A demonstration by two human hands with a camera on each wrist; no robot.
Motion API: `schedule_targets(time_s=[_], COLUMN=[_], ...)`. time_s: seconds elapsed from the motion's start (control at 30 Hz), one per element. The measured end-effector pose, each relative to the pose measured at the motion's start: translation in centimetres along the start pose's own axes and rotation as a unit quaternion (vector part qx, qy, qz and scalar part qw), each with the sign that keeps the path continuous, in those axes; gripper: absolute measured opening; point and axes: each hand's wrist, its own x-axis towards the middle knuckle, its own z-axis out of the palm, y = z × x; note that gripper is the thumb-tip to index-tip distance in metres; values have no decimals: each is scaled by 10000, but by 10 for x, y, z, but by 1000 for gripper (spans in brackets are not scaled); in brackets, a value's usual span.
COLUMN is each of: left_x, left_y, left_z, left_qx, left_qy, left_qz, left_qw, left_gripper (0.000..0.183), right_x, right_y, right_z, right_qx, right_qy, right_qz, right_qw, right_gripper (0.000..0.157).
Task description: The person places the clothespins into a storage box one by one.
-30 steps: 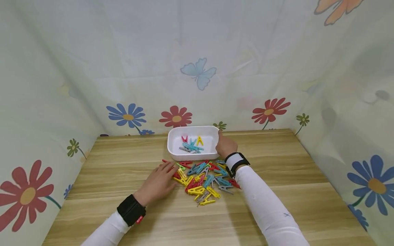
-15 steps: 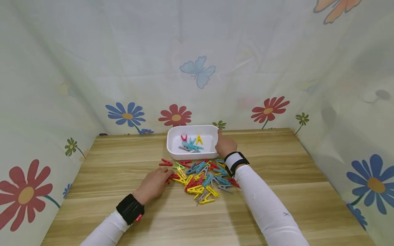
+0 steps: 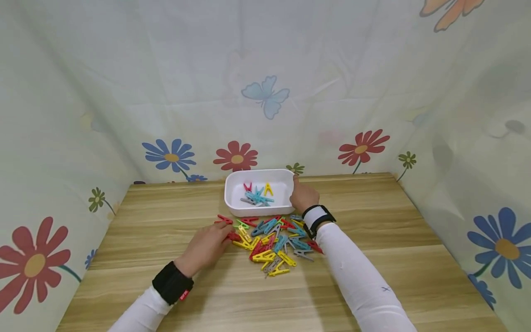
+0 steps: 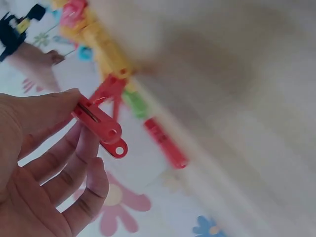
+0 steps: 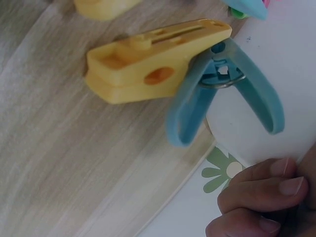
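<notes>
At the left edge of a loose pile of clothespins (image 3: 269, 249), my left hand (image 3: 205, 247) pinches a red clothespin (image 4: 98, 121) between thumb and fingers. Another red clothespin (image 4: 165, 143) lies just beyond the fingertips, beside a green one (image 4: 135, 103). My right hand (image 3: 304, 196) grips the right end of a white plastic tub (image 3: 236, 212), thumb at the rim. Inside the tub are several clothespins, among them a yellow one (image 3: 268, 189), a red one (image 3: 247, 187) and blue ones (image 3: 255, 198). The right wrist view shows the curled fingers (image 5: 261, 192) at the tub's end.
A blue clothespin (image 5: 224, 84) and a yellow clothespin (image 5: 153, 64) lie close to the right wrist. The pile sits in front of the tub on a wooden table (image 3: 166, 212). Flower-printed cloth (image 3: 186, 92) encloses the back and both sides.
My left hand has drawn back slightly to the left from over the pile's edge and now pinches a red clothespin. The right hand and the tub stay put.
</notes>
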Motion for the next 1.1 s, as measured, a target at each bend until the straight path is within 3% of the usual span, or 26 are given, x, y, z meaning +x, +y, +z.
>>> schedule_targets(time_s=[0.27,0.47,0.63,0.73,0.87,1.1], left_x=[29,67,101,120,142,163], left_y=[13,20,27,26,17,3], left_z=[-28,-45,-54,-49,-31,-5], left_qx=[-175,-174,-328,-301,-122,-315], left_qy=[400,887,1087,1061,888,573], left_qz=[62,317,308,249,60,-391], left_qw=[9990,9954,9931,9936,9960,9971], left_gripper=[19,24,27,27,27,23], right_x=[2,3,2,2,5,5], right_y=[4,7,6,4,2,-2], right_z=[-1,-1,-4,-4,0,3], right_qx=[12,-6,-13,-67,-135,-223], right_qy=[9,-30,-85,-64,-56,-117], right_qz=[22,96,130,125,103,152], right_qw=[10000,9999,9999,9999,9998,9996], right_gripper=[73,74,74,73,73,73])
